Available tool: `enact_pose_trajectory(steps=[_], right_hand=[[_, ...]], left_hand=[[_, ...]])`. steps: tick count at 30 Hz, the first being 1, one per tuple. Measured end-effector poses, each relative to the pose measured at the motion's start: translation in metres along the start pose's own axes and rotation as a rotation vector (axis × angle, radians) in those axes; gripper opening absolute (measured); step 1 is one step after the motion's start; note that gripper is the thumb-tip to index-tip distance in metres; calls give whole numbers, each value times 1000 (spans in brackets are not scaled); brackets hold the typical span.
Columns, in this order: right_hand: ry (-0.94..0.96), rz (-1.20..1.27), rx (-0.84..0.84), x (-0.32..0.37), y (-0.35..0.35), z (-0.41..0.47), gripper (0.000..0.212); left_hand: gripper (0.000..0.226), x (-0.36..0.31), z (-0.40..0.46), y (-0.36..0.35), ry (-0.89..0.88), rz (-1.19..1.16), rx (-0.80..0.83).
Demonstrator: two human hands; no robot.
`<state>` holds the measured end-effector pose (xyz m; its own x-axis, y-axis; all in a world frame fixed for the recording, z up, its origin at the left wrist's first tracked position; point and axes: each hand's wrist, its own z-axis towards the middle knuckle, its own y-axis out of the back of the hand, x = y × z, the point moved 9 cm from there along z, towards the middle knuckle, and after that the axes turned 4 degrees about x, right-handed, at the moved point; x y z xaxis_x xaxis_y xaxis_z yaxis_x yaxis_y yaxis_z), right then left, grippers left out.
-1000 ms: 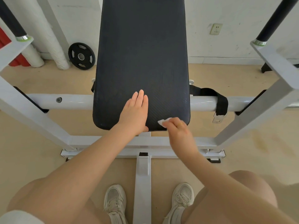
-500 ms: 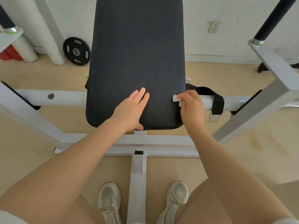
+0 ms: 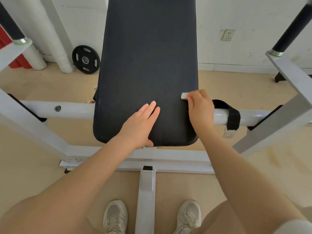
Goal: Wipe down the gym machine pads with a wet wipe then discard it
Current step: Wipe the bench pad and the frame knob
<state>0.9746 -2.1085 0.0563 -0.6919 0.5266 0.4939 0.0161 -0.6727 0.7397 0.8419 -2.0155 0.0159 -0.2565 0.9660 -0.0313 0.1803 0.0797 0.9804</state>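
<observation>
Frame [image 3: 67, 110] first: white steel tubing all round, with a black strap [image 3: 233, 115] looped on the crossbar to the right. Pad [image 3: 148, 65] is the long black one running up the middle of the bench, and it's what's getting cleaned. Left hand [image 3: 140, 125] lies flat on the pad's near end, fingers straight and together, just steadying. Right hand [image 3: 200, 107] sits at the pad's right edge, fingers curled and pinching the wipe [image 3: 184, 95], a small folded white bit poking out toward the pad surface.

To my eye this is edge work, going up the right side. If it were me I'd unfold that wipe a bit so more of it touches, keep steady pressure along the rolled edge, then do long overlapping strokes up the middle. Most of the pad higher up still needs covering, I reckon, and the left hand has to shift so its patch gets done too.

Compared with a second ago, the right hand has travelled from the near right corner up along the edge, while the left hand has barely budged.
</observation>
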Motion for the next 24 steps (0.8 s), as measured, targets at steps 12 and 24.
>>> enact_pose_trajectory(steps=[12,24], right_hand=[[347,46,328,96,-64,-27,20],[-91,774,432,102,-24,16,18]], left_hand=[[64,56,-37,41,129,-404,-432],[20,75,-27,74,-34,-801,-644]])
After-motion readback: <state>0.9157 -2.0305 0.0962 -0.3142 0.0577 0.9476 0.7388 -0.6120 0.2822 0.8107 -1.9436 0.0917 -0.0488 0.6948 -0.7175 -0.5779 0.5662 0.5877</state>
